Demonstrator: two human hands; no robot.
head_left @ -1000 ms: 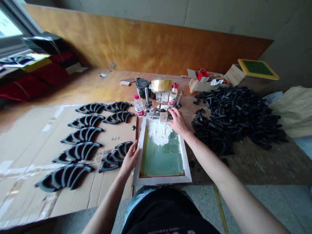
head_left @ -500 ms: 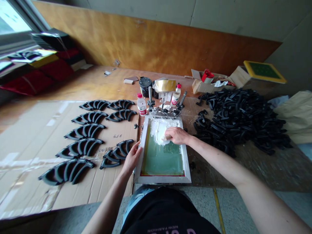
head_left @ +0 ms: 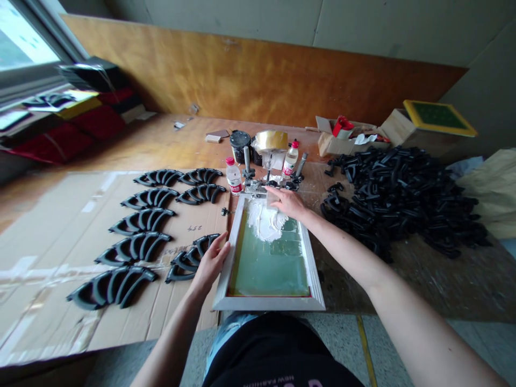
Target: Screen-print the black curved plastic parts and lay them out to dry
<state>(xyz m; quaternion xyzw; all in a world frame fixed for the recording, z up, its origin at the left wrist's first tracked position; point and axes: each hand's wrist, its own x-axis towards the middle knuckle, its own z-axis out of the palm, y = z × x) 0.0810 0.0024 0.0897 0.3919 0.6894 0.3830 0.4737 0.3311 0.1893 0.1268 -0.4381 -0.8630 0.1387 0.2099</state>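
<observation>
The right hand (head_left: 288,203) lies at the far end of an aluminium-framed silkscreen (head_left: 268,304), fingers loosely curled around a pale flat scraper (head_left: 273,198), just beside a mound of white ink (head_left: 264,221). The open left hand (head_left: 212,263) touches the screen's left rail. Farther away stand a lidded black tub (head_left: 240,145), a plastic bottle (head_left: 234,176) and a second bottle (head_left: 290,160).

Your one camera rides on your head, facing forward and down, close above the metal screen frame (head_left: 268,304) at mid-view. Your black shirt (head_left: 278,349) enters at 6 o'clock, while the counter (head_left: 121,142) stretches toward 12 o'clock to the wooden wall panel (head_left: 258,75), with a window (head_left: 24,43) at 10 o'clock.
</observation>
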